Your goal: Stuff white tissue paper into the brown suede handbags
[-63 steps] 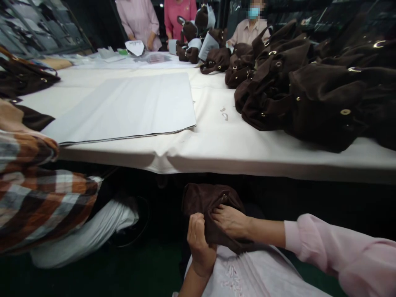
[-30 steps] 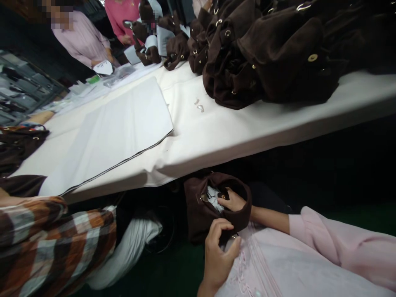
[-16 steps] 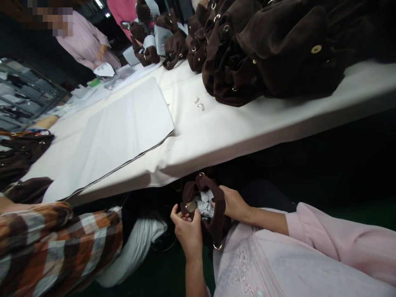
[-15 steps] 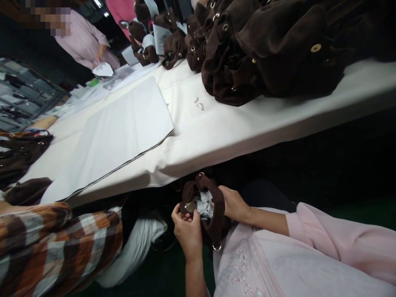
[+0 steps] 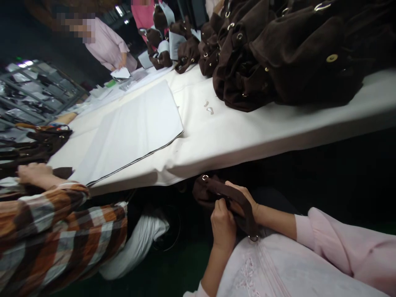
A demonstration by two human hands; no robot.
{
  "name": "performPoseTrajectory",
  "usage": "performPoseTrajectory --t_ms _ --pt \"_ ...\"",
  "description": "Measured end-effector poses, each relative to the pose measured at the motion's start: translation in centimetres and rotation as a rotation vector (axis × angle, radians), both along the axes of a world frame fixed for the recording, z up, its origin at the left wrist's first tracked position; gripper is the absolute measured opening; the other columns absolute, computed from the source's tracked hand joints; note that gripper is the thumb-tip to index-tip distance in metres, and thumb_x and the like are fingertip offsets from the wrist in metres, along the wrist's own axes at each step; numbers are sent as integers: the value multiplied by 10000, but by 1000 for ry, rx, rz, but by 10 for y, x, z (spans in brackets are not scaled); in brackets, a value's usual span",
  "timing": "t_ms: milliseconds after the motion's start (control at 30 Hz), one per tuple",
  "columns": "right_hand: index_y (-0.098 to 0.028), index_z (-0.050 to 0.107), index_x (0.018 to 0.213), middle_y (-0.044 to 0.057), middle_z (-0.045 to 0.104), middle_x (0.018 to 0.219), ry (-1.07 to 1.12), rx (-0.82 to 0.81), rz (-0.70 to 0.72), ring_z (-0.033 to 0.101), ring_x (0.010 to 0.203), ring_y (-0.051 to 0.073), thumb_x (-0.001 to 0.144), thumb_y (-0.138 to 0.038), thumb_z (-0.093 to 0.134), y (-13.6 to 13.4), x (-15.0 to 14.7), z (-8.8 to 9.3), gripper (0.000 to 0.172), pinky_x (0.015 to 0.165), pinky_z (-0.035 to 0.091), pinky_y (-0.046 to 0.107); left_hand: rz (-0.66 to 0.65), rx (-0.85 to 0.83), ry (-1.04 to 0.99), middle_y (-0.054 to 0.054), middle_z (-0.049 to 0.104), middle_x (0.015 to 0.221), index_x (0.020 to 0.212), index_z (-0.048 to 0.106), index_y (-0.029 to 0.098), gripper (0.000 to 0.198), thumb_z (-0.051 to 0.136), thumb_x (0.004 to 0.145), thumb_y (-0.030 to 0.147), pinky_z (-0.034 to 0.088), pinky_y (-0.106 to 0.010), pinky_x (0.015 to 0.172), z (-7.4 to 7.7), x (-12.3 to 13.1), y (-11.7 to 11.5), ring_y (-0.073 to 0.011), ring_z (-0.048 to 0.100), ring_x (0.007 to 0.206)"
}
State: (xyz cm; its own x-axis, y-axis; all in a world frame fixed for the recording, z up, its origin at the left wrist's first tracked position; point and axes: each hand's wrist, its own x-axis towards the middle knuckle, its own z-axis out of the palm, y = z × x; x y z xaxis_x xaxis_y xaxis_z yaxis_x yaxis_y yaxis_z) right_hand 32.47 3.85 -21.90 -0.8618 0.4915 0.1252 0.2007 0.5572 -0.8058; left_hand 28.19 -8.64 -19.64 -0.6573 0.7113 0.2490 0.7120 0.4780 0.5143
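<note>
A dark brown handbag rests at my lap below the table edge, its strap handle arching over the top with a gold ring at each end. My left hand is closed on the near side of the bag's opening, fingers curled in a pinch. On the other side, my right hand grips the bag, partly hidden behind the handle. The grey-white stuffing inside cannot be seen from this angle.
A white-covered table carries a stack of pale sheets and a heap of brown bags. Two small clear pieces lie between them. At the left, a co-worker in a checked shirt reaches over more brown bags.
Both hands have brought the bag's opening together, so the stuffing no longer shows. My left hand has moved right and its fingers have curled. The co-worker's hand has come into view.
</note>
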Motion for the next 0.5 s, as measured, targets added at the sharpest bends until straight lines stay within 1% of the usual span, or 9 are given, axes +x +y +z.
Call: performPoseTrajectory --t_ms 100,167,200,233,300,333,400,467,500 --pt "-185 500 834 -27 566 729 69 -71 -22 548 609 111 831 -177 520 9 5 -9 21 592 434 215 -83 6 -12 -77 619 872 1038 589 145 380 413 756 -40 492 -306 665 8 -1 3 -206 627 763" --pt "-182 516 841 -24 564 740 84 -71 -34 549 613 111 853 -217 530 14 8 -7 40 593 437 215 -91 33 -119 -46 596 858 1074 591 178 331 467 809 24 495 -297 676 19 -6 2 -184 609 749" --pt "-183 527 843 -21 562 745 80 -64 -40 554 620 114 860 -233 537 15 9 -5 54 595 438 216 -46 53 -183 -24 574 823 1066 589 193 259 517 839 93 493 -291 670 25 -10 2 -171 593 720" --pt "-184 540 850 -18 564 757 71 -52 -38 561 632 117 866 -243 543 15 9 -1 61 601 440 216 32 71 -228 -5 550 794 1061 579 201 209 576 853 184 493 -290 667 31 -16 3 -165 578 700" --pt "-188 572 885 -3 573 811 49 -9 -5 581 670 125 879 -241 538 14 6 7 64 628 447 217 225 85 -223 -5 540 825 1103 531 192 342 664 825 342 505 -322 711 40 -31 5 -183 581 747" --pt "-190 587 920 7 577 845 35 21 14 591 693 129 885 -238 533 13 4 11 80 643 451 218 298 66 -181 -25 548 881 1133 505 182 414 678 812 377 509 -351 750 42 -39 7 -207 588 814" --pt "-191 600 1017 27 581 909 -9 87 38 607 738 144 891 -233 528 12 -3 20 151 661 455 225 355 -31 -104 -71 544 982 1159 490 166 438 665 817 378 503 -401 805 42 -55 11 -259 578 937" --pt "-185 581 1136 50 580 965 -65 159 35 616 783 168 889 -231 534 12 -11 27 255 663 456 237 332 -175 -66 -108 529 1033 1128 524 155 329 608 848 306 496 -430 822 39 -69 13 -301 557 1011" --pt "-176 554 1202 64 579 990 -99 198 25 619 806 183 885 -230 540 13 -14 31 322 659 454 245 287 -267 -54 -125 521 1048 1092 555 151 247 559 862 241 493 -437 820 36 -76 14 -320 546 1038"
